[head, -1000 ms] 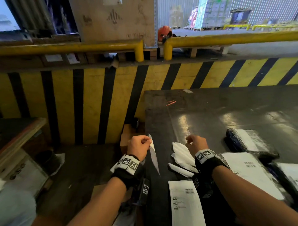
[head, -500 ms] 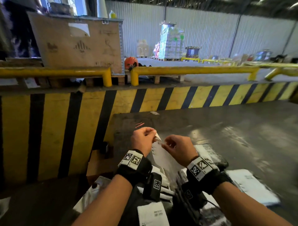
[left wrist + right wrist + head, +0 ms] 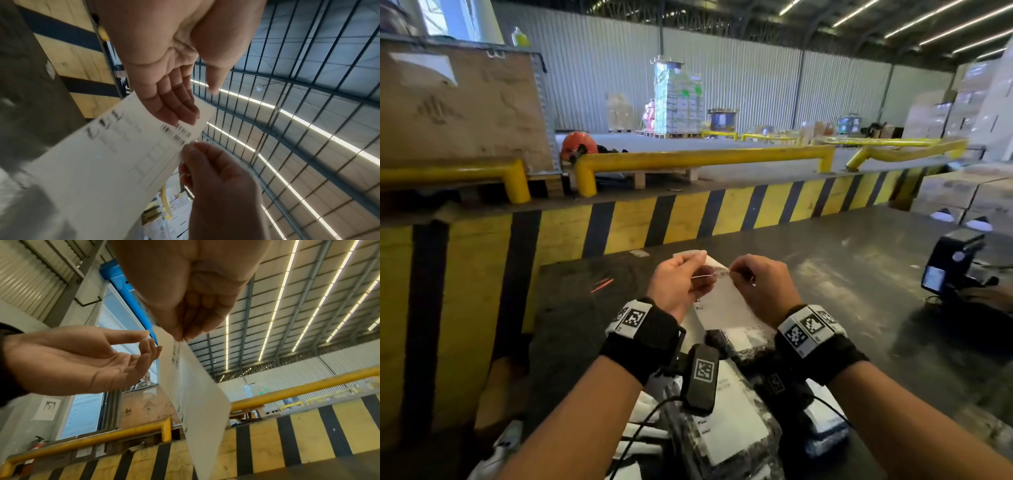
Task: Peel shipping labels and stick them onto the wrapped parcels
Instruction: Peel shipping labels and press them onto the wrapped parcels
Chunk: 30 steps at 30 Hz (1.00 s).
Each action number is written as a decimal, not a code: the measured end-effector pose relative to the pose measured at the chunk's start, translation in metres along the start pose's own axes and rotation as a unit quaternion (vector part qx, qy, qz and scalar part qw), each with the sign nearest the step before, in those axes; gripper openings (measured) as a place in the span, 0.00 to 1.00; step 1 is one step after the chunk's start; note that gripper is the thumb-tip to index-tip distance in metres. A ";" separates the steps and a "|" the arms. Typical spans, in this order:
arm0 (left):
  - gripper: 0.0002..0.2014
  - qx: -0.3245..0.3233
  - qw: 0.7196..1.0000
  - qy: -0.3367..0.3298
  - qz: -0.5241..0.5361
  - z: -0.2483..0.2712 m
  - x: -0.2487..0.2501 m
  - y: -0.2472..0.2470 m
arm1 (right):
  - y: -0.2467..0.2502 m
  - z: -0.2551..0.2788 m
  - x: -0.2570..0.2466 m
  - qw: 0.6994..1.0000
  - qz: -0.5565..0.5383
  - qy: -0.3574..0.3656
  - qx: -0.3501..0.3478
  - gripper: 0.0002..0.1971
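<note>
Paper label (image 3: 724,301) hangs long axis down btwn hands | R hand (image 3: 760,284) pinches top corner | L hand (image 3: 678,284) fingers loose behind top edge | parcels (image 3: 726,431) below, nearer body

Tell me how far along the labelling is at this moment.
Done: at least two wrapped parcels near the wrists already carry white labels. In hand: the right hand pinches a shipping label at its top corner while the left hand's fingers work the same edge, apparently peeling. Left: sticking this label on; how many parcels remain cannot be told.
</note>
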<state>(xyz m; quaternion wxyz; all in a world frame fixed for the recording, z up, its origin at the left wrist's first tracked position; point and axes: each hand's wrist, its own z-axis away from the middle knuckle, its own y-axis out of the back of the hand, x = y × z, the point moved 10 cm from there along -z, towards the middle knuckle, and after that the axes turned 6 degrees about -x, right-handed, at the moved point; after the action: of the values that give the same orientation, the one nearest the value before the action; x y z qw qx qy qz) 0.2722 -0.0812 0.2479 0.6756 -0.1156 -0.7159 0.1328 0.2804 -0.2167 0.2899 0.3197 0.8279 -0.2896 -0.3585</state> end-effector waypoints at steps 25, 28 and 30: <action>0.08 0.109 0.949 0.038 -0.293 -0.179 -0.141 -0.078 | -0.031 -0.072 0.316 0.922 -0.337 -0.138 -0.132 0.06; 0.09 0.157 0.933 0.031 -0.322 -0.188 -0.147 -0.056 | -0.061 -0.081 0.324 0.914 -0.345 -0.150 -0.153 0.10; 0.07 0.175 0.923 0.033 -0.342 -0.195 -0.152 -0.044 | -0.081 -0.086 0.328 0.913 -0.335 -0.154 -0.172 0.11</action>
<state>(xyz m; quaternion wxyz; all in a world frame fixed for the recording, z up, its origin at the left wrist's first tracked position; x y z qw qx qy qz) 0.4764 -0.1683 0.1306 0.7125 0.2521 -0.6547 0.0128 0.5561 -0.3709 0.1429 0.2699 0.7432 0.0254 -0.6117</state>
